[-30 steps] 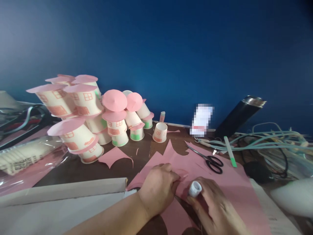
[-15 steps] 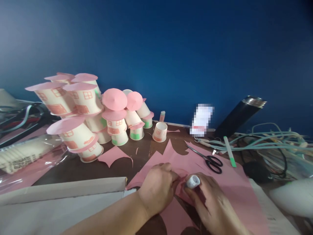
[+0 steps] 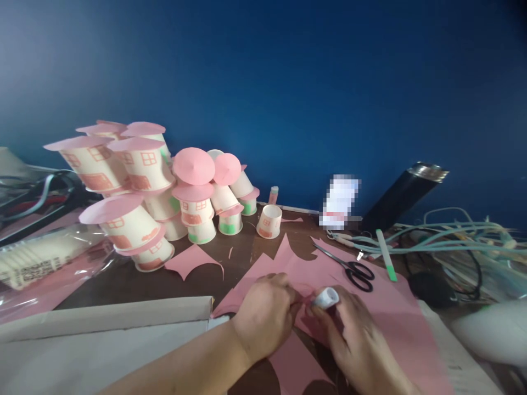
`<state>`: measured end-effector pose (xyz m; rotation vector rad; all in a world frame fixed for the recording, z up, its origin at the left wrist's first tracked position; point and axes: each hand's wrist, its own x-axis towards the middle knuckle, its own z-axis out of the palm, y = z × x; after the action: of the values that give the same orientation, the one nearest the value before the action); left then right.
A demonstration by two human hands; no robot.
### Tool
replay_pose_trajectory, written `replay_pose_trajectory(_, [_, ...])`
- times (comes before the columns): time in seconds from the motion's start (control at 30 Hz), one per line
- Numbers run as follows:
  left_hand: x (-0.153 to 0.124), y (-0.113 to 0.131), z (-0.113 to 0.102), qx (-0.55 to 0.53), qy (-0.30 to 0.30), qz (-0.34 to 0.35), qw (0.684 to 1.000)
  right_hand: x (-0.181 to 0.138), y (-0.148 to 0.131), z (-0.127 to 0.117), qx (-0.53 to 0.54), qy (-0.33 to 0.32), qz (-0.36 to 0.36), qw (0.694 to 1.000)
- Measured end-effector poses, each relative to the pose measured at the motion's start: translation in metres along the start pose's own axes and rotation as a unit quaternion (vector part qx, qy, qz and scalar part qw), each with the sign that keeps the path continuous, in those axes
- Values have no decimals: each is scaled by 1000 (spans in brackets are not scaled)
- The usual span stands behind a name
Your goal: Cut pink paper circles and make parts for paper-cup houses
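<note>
My left hand (image 3: 265, 315) is curled over a small piece of pink paper (image 3: 305, 299), pinching it against the pink sheets (image 3: 382, 307) on the table. My right hand (image 3: 356, 340) grips a white glue stick (image 3: 326, 298), whose tip points left and touches the pinched paper next to my left fingers. Black scissors (image 3: 349, 267) lie on the pink paper just beyond my right hand.
A pile of paper cups with pink roofs (image 3: 144, 186) stands at the back left, one lone cup (image 3: 269, 221) beside it. A cardboard box flap (image 3: 107, 318) lies at front left. Cables (image 3: 453, 236), a green marker (image 3: 386, 254) and a dark cylinder (image 3: 401, 195) sit at right.
My right hand has tilted the glue stick and moved it left and slightly up toward my left fingers. The left hand has hardly moved.
</note>
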<state>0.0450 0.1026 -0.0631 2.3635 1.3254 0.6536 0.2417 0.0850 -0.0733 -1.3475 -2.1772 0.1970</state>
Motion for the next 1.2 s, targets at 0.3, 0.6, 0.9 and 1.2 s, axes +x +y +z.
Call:
replay_pose_trajectory(0.3, [0,0,1,10,-3,-7,1000,0,-2,0,-4,-13,-16,1000])
replay_pose_trajectory(0.6, [0,-1,2,26,8,4,1000,-8,-4,-5,0,16,-31,999])
replay_pose_trajectory(0.9, [0,-1,1,30,12,8,999,-13,-3,-4,-24,14,-44,999])
replay_pose_trajectory(1.2, [0,-2,2,25,3,0,1000,-12,0,-10,36,14,18,999])
